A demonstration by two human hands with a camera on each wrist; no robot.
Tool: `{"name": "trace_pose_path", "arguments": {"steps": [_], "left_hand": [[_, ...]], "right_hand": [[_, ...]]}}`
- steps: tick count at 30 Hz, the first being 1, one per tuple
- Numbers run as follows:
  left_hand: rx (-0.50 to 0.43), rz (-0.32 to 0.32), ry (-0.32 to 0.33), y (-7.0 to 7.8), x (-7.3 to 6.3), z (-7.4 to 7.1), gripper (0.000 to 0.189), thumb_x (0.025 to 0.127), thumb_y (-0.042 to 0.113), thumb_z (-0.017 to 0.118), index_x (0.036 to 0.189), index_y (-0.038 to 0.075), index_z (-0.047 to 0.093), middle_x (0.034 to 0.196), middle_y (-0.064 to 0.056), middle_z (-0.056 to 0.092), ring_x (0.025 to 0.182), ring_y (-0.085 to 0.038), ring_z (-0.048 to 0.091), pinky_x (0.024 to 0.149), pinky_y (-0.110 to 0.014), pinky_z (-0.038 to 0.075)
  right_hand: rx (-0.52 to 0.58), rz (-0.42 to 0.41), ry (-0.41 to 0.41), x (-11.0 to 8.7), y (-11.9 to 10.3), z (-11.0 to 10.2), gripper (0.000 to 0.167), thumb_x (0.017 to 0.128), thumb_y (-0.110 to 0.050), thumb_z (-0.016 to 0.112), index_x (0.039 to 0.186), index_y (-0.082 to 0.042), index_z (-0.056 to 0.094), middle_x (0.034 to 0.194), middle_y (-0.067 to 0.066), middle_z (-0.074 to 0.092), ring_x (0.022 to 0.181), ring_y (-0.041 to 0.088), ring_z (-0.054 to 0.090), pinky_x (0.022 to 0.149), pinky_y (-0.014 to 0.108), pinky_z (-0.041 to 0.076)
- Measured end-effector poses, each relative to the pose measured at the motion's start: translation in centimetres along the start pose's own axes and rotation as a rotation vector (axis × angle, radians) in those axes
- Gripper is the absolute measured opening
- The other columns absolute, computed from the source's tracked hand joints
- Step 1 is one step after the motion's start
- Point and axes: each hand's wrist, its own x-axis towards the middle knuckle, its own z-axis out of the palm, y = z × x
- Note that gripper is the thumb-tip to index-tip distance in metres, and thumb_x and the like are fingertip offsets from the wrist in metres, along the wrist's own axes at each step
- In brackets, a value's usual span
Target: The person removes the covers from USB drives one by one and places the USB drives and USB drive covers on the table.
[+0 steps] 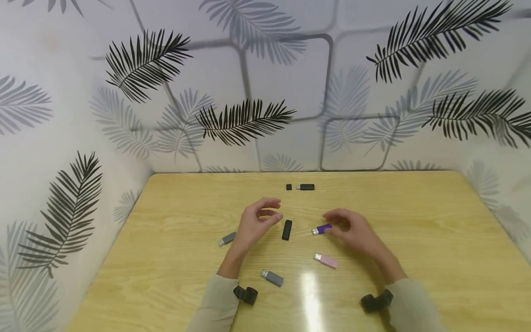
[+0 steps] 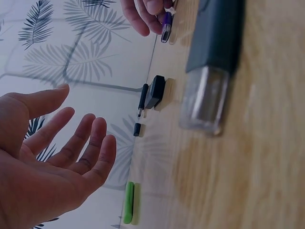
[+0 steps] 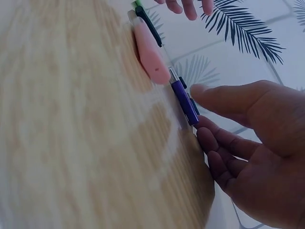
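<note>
My right hand (image 1: 352,230) is at a purple USB flash drive (image 1: 321,229) on the wooden table, fingertips right at its rear end. In the right wrist view the thumb stands apart from the other fingers, beside the purple drive (image 3: 185,102). My left hand (image 1: 256,223) hovers with loosely bent fingers and holds nothing. Just right of it lies a black oblong piece (image 1: 287,229). A grey flash drive (image 1: 227,238) is partly hidden behind the left hand. Nearer to me are a pink flash drive (image 1: 326,260) and another grey one (image 1: 272,278).
Toward the table's back edge lie a black flash drive (image 1: 306,186) with its plug bared and a small black cap (image 1: 289,186). A green stick-shaped thing (image 2: 129,202) shows in the left wrist view. A leaf-patterned wall (image 1: 286,147) rises behind the table (image 1: 415,207).
</note>
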Motion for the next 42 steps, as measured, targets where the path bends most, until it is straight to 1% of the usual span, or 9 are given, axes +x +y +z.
{"name": "trace_pose_path", "arguments": {"steps": [3,9,14,18,24,29,31,35,42], "left_hand": [[-0.005,-0.005,-0.003,-0.1,-0.4,0.2,0.034,0.096,0.007,0.073,0.13,0.005,0.067,0.125,-0.024,0.065,0.108,-0.033,0.066,0.093,-0.044,0.057],[-0.01,-0.003,-0.036,-0.1,-0.8,0.9,0.036,0.096,0.007,0.073,0.131,0.003,0.065,0.125,-0.022,0.064,0.107,-0.032,0.066,0.092,-0.042,0.057],[-0.004,0.009,-0.073,-0.1,-0.9,1.6,0.037,0.096,0.005,0.073,0.131,-0.002,0.064,0.124,-0.021,0.065,0.107,-0.033,0.066,0.09,-0.037,0.058],[-0.019,0.021,-0.103,0.0,-1.0,2.2,0.035,0.096,0.003,0.071,0.129,-0.005,0.064,0.123,-0.025,0.064,0.106,-0.036,0.067,0.086,-0.031,0.059],[-0.001,0.011,-0.108,0.1,-1.1,3.1,0.032,0.095,0.003,0.073,0.126,-0.003,0.066,0.121,-0.024,0.065,0.104,-0.032,0.068,0.084,-0.027,0.058],[-0.012,0.003,-0.105,0.7,-1.2,3.8,0.03,0.094,0.0,0.073,0.124,-0.004,0.067,0.12,-0.025,0.066,0.104,-0.036,0.067,0.09,-0.046,0.058],[-0.017,0.005,-0.106,1.0,-1.2,4.0,0.031,0.094,0.0,0.073,0.124,-0.003,0.067,0.12,-0.025,0.066,0.104,-0.037,0.067,0.09,-0.05,0.058],[-0.008,0.013,-0.114,1.5,-1.4,4.4,0.033,0.094,0.004,0.075,0.126,0.001,0.067,0.118,-0.023,0.066,0.104,-0.033,0.068,0.088,-0.042,0.059],[-0.021,0.025,-0.143,1.9,-1.7,4.6,0.03,0.096,0.007,0.074,0.124,0.0,0.068,0.117,-0.018,0.07,0.103,-0.028,0.07,0.088,-0.032,0.059]], "right_hand": [[0.006,0.02,-0.035,0.1,0.0,0.1,0.032,0.087,-0.004,0.08,0.118,-0.002,0.072,0.109,0.009,0.073,0.101,0.026,0.067,0.092,0.044,0.055],[-0.033,0.052,-0.06,-0.2,-0.3,0.1,0.029,0.087,0.001,0.078,0.114,-0.005,0.074,0.109,0.006,0.072,0.105,0.028,0.066,0.1,0.053,0.05],[-0.065,0.029,-0.069,-0.4,-0.6,0.0,0.023,0.088,0.0,0.078,0.109,-0.008,0.076,0.105,0.004,0.072,0.103,0.028,0.066,0.1,0.056,0.05],[-0.085,-0.01,-0.061,-0.5,-0.8,0.0,0.022,0.087,0.0,0.079,0.108,-0.008,0.077,0.105,0.004,0.073,0.101,0.027,0.067,0.099,0.056,0.051],[-0.081,-0.006,-0.067,-0.5,-1.0,0.0,0.023,0.087,-0.001,0.079,0.108,-0.009,0.077,0.105,0.003,0.073,0.099,0.023,0.068,0.095,0.051,0.054],[-0.05,-0.024,-0.07,-0.7,-1.7,-0.2,0.023,0.087,0.001,0.079,0.107,-0.009,0.077,0.105,0.001,0.073,0.095,0.019,0.068,0.087,0.04,0.058],[-0.032,-0.036,-0.069,-0.6,-2.1,-0.4,0.022,0.088,0.002,0.078,0.107,-0.009,0.077,0.105,0.001,0.073,0.095,0.019,0.068,0.086,0.038,0.06],[0.001,-0.073,-0.051,-0.7,-3.1,-0.6,0.022,0.088,0.003,0.077,0.106,-0.01,0.077,0.105,0.001,0.073,0.095,0.02,0.069,0.083,0.036,0.06],[0.027,-0.189,-0.009,-0.9,-4.6,-1.0,0.023,0.087,0.004,0.078,0.106,-0.01,0.077,0.103,0.0,0.073,0.09,0.018,0.069,0.077,0.037,0.062]]}}
